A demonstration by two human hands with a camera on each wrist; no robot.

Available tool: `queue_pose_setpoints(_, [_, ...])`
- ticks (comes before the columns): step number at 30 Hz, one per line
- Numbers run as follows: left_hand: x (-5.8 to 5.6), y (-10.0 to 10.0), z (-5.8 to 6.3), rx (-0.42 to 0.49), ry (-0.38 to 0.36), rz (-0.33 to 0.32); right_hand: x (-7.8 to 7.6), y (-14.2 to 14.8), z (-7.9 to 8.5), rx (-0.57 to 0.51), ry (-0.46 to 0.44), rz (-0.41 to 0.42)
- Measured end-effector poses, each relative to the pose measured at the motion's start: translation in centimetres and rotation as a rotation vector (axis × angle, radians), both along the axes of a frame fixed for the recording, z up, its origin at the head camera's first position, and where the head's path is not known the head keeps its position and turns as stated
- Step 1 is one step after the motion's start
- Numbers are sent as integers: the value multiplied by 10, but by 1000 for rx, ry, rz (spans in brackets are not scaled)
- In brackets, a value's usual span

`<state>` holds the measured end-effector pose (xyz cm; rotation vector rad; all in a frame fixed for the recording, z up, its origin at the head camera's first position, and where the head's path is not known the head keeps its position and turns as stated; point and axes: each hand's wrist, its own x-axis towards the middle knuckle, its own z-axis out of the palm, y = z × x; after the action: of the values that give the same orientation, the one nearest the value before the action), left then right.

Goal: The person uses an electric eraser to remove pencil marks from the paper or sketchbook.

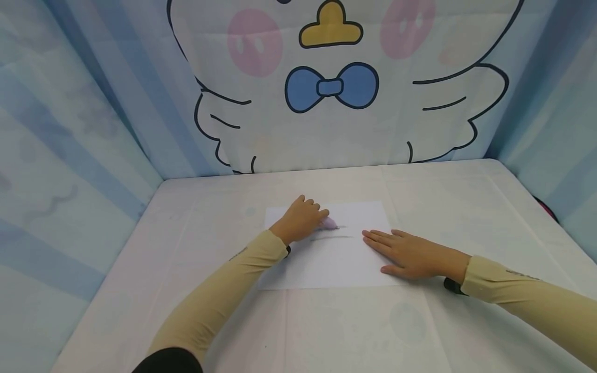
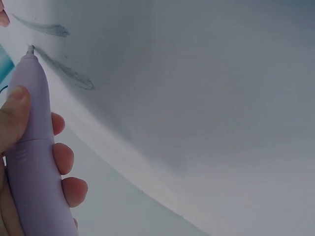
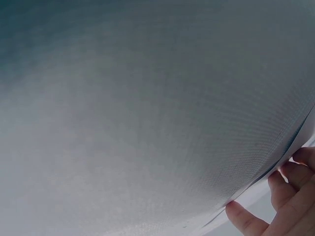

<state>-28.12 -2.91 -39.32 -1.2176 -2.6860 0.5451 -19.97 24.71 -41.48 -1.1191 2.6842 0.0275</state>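
Observation:
My left hand (image 1: 300,219) grips a lilac, pen-shaped electric eraser (image 2: 30,118), with the thumb on one side and curled fingers on the other. Its narrow pale tip (image 2: 30,49) meets the paper at the end of a dark grey smudged streak (image 2: 74,76). A second grey streak (image 2: 49,29) runs beside it. The white sheet of paper (image 1: 326,272) lies flat under both hands. My right hand (image 1: 415,255) rests with its fingers extended on the sheet's right side; its fingertips also show in the right wrist view, at the paper's edge.
The table (image 1: 224,197) has a pale, faintly patterned cloth with fold creases. A backdrop with a cartoon figure and blue bow tie (image 1: 331,87) hangs behind it. Blue and white curtains (image 1: 60,155) close off both sides.

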Motion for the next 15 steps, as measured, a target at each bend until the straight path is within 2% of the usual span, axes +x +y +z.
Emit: queue_pose_setpoints(15, [0, 5, 3, -27, -16, 29, 0, 2, -2, -12, 1, 5])
